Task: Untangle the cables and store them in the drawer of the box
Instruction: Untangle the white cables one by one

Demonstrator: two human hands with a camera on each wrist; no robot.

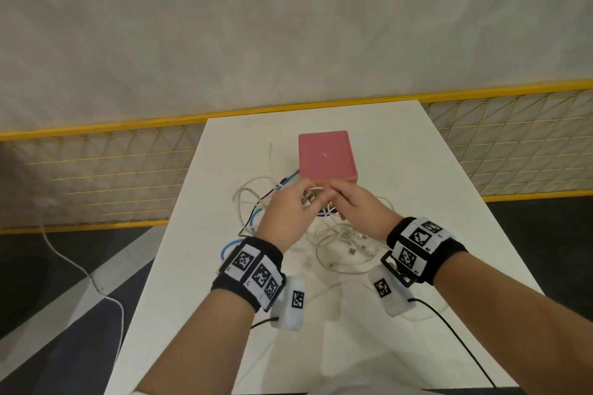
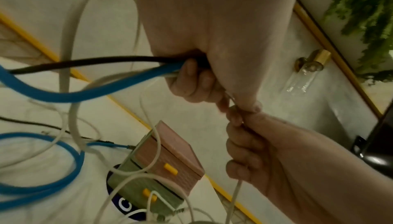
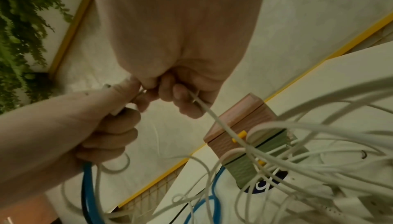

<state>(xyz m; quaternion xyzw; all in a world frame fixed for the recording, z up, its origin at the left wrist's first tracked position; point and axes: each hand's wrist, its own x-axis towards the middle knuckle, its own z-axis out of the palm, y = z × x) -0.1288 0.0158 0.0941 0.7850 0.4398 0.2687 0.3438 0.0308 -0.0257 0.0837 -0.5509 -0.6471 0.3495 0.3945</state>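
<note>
Head view: both hands meet at the counter's (image 1: 417, 170) centre, just at 6 o'clock of the pink box (image 1: 325, 155), untangling. Left wrist view: the left hand (image 2: 204, 46) clenches a thick blue cable (image 2: 63, 94), a black cable (image 2: 85, 62) and a white strand. Right wrist view: the right hand (image 3: 180, 69) pinches a thin white cable (image 3: 214, 116). Likely next: draw it free; both ribbed drawers look closed
</note>
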